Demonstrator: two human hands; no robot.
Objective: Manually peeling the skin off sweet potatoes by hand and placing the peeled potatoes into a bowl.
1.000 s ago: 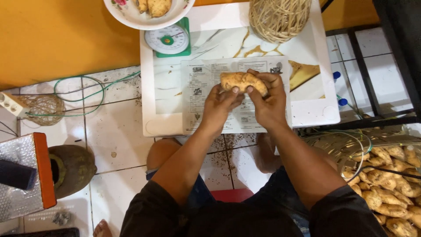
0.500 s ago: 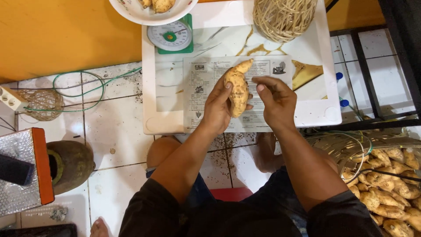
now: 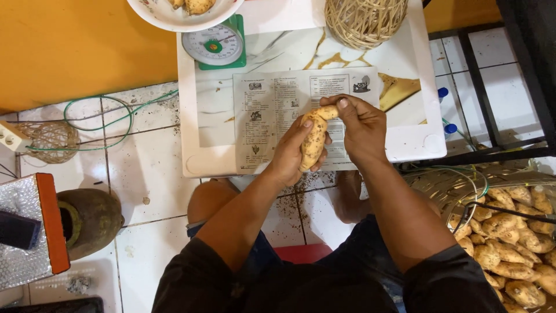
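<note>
The tuber (image 3: 314, 139) stood nearly upright above a printed sheet (image 3: 272, 110) on a white board (image 3: 191, 145). The left hand (image 3: 295, 153) cupped its lower part, fingers curled around it. The right hand (image 3: 362, 127) pinched its top end between thumb and fingers. More tubers (image 3: 515, 243) lay far right.

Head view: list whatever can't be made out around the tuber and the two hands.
- Tuber: its near side is covered by the left hand; its far tip sits under the right hand fingers.
- Bowl above the scale: cut off by the top edge, contents only partly seen.
- Wicker basket: top cut off, inside hidden.
- Tuber pile: runs off the right edge.
- Printed sheet: text too small to read.
</note>
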